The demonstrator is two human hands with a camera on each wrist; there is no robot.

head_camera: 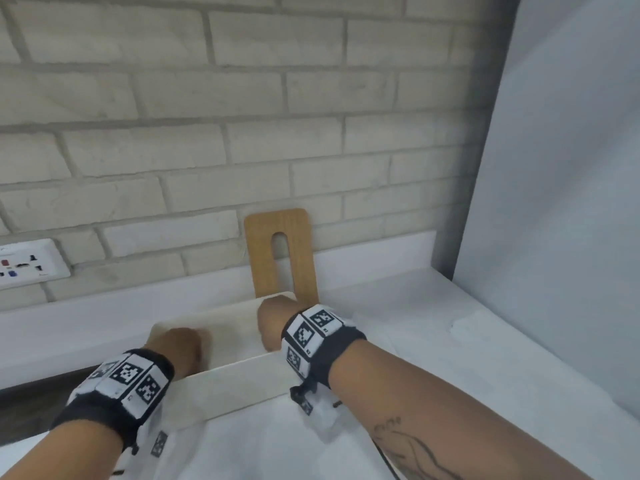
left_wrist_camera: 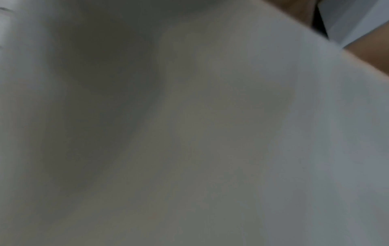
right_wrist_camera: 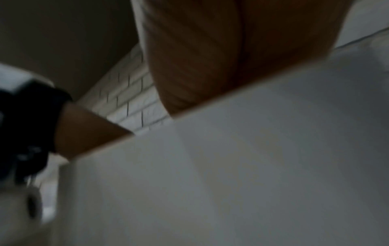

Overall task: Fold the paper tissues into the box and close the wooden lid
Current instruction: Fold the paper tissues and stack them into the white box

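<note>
A white open-topped box [head_camera: 235,382] stands on the white counter, set at an angle. My left hand [head_camera: 176,348] reaches down into its left end and my right hand [head_camera: 273,320] into its far right end. The box walls hide the fingers of both hands. The tissues are not plainly visible inside. The wooden lid [head_camera: 301,258], with a long slot, leans upright against the brick wall just behind the box. The left wrist view shows only a blurred white box wall [left_wrist_camera: 210,133]. In the right wrist view the box wall [right_wrist_camera: 252,166] hides the fingers below the palm [right_wrist_camera: 200,58].
A wall socket [head_camera: 27,265] sits at the left on the brick wall. A tall white panel [head_camera: 571,202] closes off the right side. The white counter [head_camera: 450,358] stretches right of the box, with a dark gap at the lower left.
</note>
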